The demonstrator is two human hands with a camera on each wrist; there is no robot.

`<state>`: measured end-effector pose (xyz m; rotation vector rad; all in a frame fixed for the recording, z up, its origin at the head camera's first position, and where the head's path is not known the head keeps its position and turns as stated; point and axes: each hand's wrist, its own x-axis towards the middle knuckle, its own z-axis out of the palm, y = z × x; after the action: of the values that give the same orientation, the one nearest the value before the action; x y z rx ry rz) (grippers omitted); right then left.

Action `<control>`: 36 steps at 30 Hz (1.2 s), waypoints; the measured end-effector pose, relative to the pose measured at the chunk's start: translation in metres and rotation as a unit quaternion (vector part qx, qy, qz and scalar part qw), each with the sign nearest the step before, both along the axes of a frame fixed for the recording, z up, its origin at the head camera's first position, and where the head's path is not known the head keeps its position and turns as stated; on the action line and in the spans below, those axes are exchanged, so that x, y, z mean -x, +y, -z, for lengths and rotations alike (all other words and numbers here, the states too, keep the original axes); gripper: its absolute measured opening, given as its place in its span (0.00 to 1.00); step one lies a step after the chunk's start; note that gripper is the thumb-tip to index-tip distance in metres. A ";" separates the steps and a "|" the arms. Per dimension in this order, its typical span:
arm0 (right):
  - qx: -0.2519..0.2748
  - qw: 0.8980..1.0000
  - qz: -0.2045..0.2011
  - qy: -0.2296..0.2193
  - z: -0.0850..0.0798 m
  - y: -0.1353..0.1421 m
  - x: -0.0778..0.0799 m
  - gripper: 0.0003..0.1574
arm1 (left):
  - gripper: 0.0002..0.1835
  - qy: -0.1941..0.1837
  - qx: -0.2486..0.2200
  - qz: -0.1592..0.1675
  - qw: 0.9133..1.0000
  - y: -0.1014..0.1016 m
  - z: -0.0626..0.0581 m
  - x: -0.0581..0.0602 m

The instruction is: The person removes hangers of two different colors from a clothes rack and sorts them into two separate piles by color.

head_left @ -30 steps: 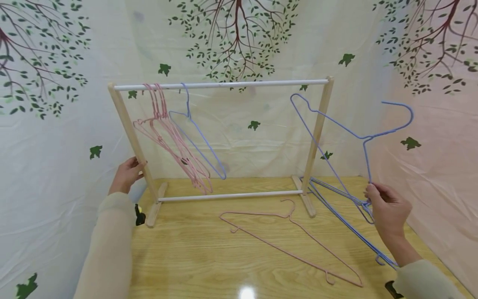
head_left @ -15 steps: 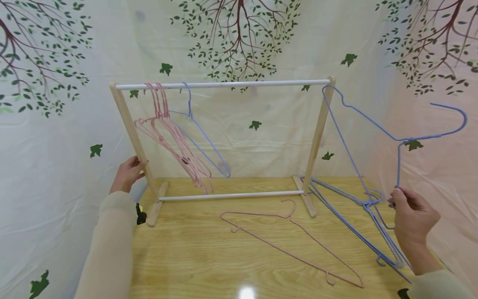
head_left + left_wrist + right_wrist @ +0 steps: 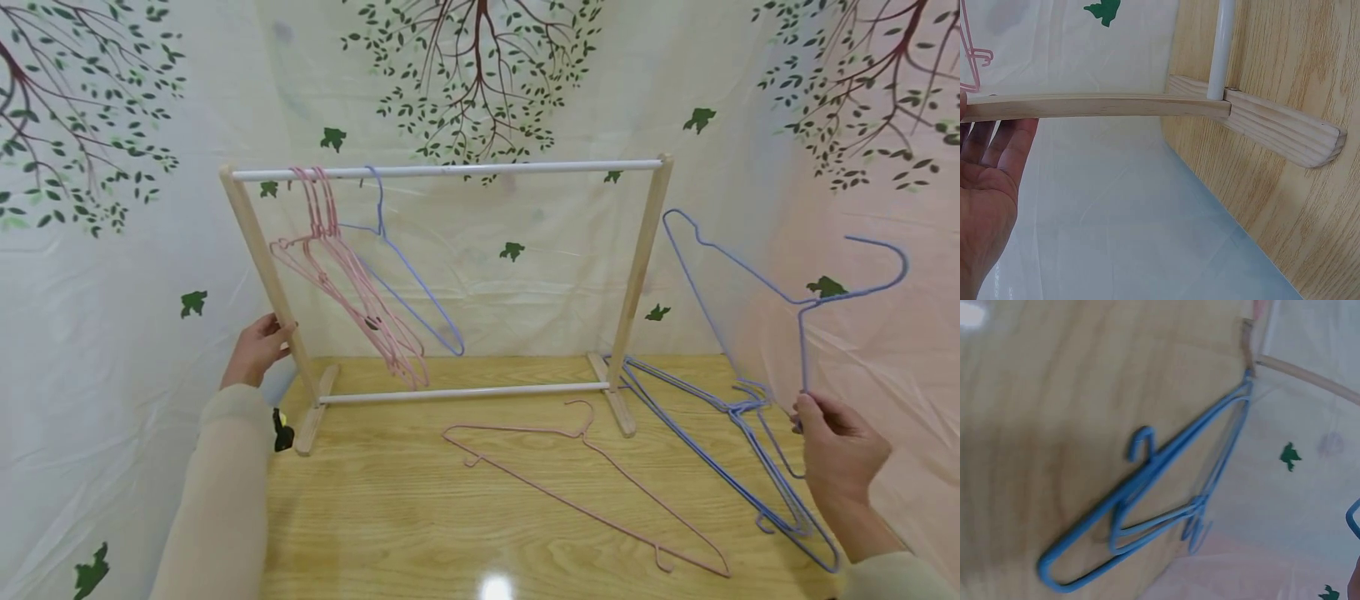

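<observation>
Though thin, a triangular blue hanger [image 3: 810,302] in the right fingers [image 3: 834,406]

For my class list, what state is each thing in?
Rack: standing upright on the table
Hung pink hangers: hooked over the top bar
Hung blue hanger: hooked there too
Loose pink hanger: lying on the table
Grouped blue hangers: lying overlapped on the table
Held blue hanger: raised, tilted
Right hand: holding that hanger
Left hand: holding the rack

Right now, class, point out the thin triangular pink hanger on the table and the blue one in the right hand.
Pink hanger [image 3: 562,500], head view: bottom bar.
Blue hanger [image 3: 814,302], head view: hook's base.
</observation>
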<state>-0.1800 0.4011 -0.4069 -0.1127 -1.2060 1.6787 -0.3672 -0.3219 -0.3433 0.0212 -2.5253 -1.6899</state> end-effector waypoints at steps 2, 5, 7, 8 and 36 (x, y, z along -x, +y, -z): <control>-0.041 0.996 0.020 -0.075 0.008 0.004 -0.001 0.05 | 0.33 -0.004 -0.001 -0.002 1.000 0.000 0.000 0.000; -0.096 0.978 0.041 -0.180 0.020 0.008 -0.002 0.04 | 0.33 -0.005 -0.005 -0.001 1.000 -0.001 0.001 0.000; -0.130 0.964 0.046 -0.229 0.026 0.009 -0.004 0.04 | 0.33 -0.005 -0.007 0.000 1.000 -0.001 0.000 0.000; -0.139 0.958 0.047 -0.247 0.028 0.009 -0.004 0.04 | 0.33 -0.003 -0.008 0.003 1.000 -0.001 0.000 0.000; -0.379 0.818 0.025 -0.433 0.080 0.040 -0.008 0.25 | 0.32 0.012 -0.019 0.006 1.000 0.001 0.000 -0.003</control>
<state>-0.1719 0.4406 -0.4871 -0.4367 -2.4513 0.9533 -0.3646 -0.3207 -0.3430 -0.0111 -2.4809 -1.7334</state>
